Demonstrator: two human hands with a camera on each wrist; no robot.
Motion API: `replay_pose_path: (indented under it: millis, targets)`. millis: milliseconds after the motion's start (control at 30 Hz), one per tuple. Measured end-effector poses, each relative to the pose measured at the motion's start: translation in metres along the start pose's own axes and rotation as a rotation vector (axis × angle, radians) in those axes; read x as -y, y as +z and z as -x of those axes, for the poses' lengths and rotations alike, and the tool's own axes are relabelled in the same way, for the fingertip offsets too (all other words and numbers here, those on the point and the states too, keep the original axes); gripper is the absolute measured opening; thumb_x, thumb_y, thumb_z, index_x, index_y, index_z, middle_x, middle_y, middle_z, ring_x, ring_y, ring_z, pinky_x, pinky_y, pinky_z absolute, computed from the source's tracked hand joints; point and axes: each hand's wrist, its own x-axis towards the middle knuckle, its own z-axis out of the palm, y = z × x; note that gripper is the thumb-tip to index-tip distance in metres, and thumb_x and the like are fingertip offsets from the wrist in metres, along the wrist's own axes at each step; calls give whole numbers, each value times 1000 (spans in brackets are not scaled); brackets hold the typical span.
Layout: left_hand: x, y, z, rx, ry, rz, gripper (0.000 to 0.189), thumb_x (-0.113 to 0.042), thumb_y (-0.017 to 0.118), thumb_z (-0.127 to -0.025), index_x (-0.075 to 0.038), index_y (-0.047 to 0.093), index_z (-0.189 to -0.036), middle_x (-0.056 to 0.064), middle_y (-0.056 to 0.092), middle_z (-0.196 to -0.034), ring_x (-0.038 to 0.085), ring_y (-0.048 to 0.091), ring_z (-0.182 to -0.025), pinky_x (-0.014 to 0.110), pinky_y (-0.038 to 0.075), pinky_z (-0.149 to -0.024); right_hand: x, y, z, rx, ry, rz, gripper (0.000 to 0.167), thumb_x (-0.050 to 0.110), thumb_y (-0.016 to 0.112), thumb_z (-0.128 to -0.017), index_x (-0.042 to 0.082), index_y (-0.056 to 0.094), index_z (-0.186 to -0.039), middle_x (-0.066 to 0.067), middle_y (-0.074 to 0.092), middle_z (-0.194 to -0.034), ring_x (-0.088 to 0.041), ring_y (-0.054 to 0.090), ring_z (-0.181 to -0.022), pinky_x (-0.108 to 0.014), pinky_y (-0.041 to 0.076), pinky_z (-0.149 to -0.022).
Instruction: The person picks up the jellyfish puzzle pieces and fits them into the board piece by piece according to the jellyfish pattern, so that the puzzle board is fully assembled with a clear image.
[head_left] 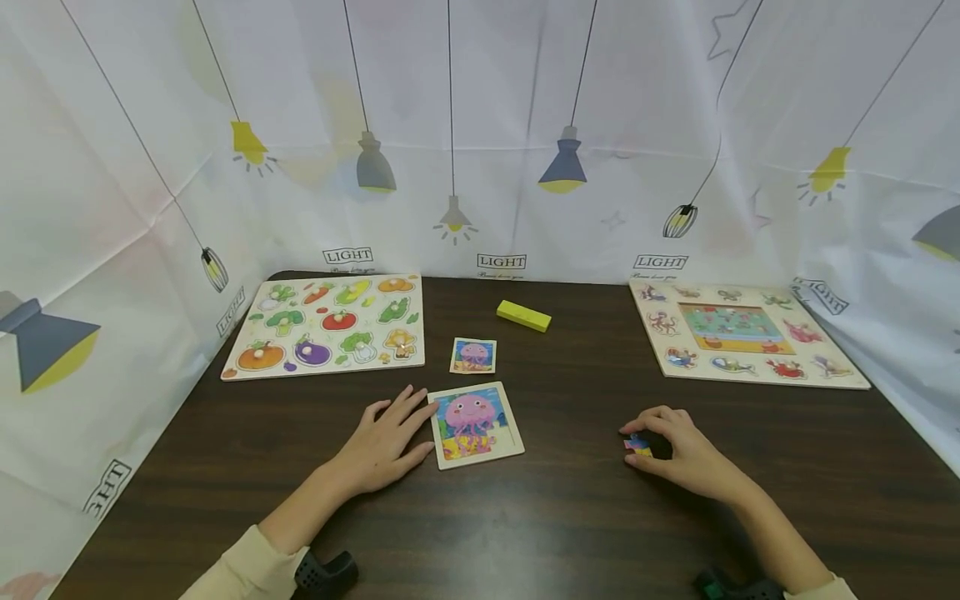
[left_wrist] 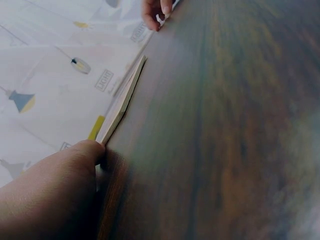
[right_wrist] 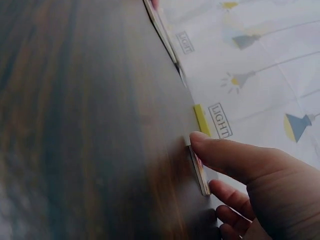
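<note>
A square wooden jellyfish puzzle [head_left: 470, 420] lies in front of me, its frame pale, with a bare patch at the lower right of the picture. Spread beside its left edge, my left hand [head_left: 382, 446] touches the frame with its fingertips; the left wrist view has the thumb [left_wrist: 90, 150] by the board's edge. Off to the right, my right hand [head_left: 686, 454] pinches a small colourful puzzle piece [head_left: 637, 447] between thumb and fingers. From the right wrist, the piece [right_wrist: 199, 172] appears edge-on. Behind the puzzle lies a small jellyfish picture card [head_left: 473, 356].
A vegetable peg board [head_left: 337, 319] lies at the back left, a sea-animal board [head_left: 738, 333] at the back right. Between them is a yellow block [head_left: 523, 316]. A white cloth [head_left: 495, 100] with printed lamps hangs behind the dark table [head_left: 555, 517].
</note>
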Motion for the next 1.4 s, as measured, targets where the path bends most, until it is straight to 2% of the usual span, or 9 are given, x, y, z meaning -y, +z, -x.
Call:
replay_pose_path:
  millis: [200,367,567,700,867,933,1100,1233,1400]
  targets:
    - [0,0,-1,0,0,-13,58,-43,43,-95,-14,33,-143,11,27,-148,28,17,-137,51,21,-99,-3,-1,0,1,2,-7,25,28,73,-78,19,64,-101,-4,52,-110,-22,38,-98,-46,35,-77]
    - [1,1,-1,-11,4,-9,57,-42,45,-94,-14,34,-143,11,28,-147,28,19,-136,51,22,-99,-4,-1,0,-15,37,27,33,31,74,-76,15,63,-102,-9,52,-111,-27,38,-100,-50,36,-78]
    - [1,2,-1,-16,8,-10,57,-41,45,-94,-14,34,-143,11,28,-147,28,19,-136,51,21,-98,-3,-1,-1,-61,80,55,43,32,78,-71,8,61,-102,-13,50,-107,-31,38,-99,-49,30,-80]
    - [1,2,-1,-3,-4,-6,57,-43,43,-95,-15,33,-144,10,27,-148,27,18,-137,51,21,-99,-3,0,-1,-73,78,67,38,31,79,-70,9,61,-96,-13,51,-104,-31,39,-98,-49,28,-81]
    - [1,1,-1,8,-11,-6,57,-44,41,-95,-16,32,-144,9,26,-148,26,17,-137,50,21,-99,-5,2,-2,-81,83,42,38,30,80,-70,11,59,-97,-10,54,-103,-30,40,-99,-50,30,-83]
    - [1,1,-1,6,-9,-6,57,-44,41,-95,-16,32,-144,9,26,-148,26,17,-137,50,21,-99,-4,3,-2,-92,84,33,39,29,79,-71,11,58,-99,-7,55,-101,-27,44,-97,-48,34,-81]
    - [1,2,-1,-6,4,-10,56,-41,44,-95,-14,34,-143,11,28,-147,28,19,-136,51,22,-98,-3,8,-2,-136,61,37,37,25,74,-78,12,53,-104,5,59,-91,-13,55,-83,-34,44,-73]
    - [1,3,-1,-12,9,-5,56,-40,45,-94,-14,34,-143,11,28,-147,28,20,-136,51,22,-98,-2,11,-3,-177,18,18,36,14,70,-82,11,51,-111,12,61,-82,-5,57,-76,-27,46,-69]
    - [1,2,0,-13,5,-8,57,-41,46,-94,-14,34,-143,11,28,-147,28,20,-136,51,22,-98,4,11,-6,-183,-28,-56,44,5,65,-84,6,46,-123,10,62,-77,-5,56,-63,-24,44,-58]
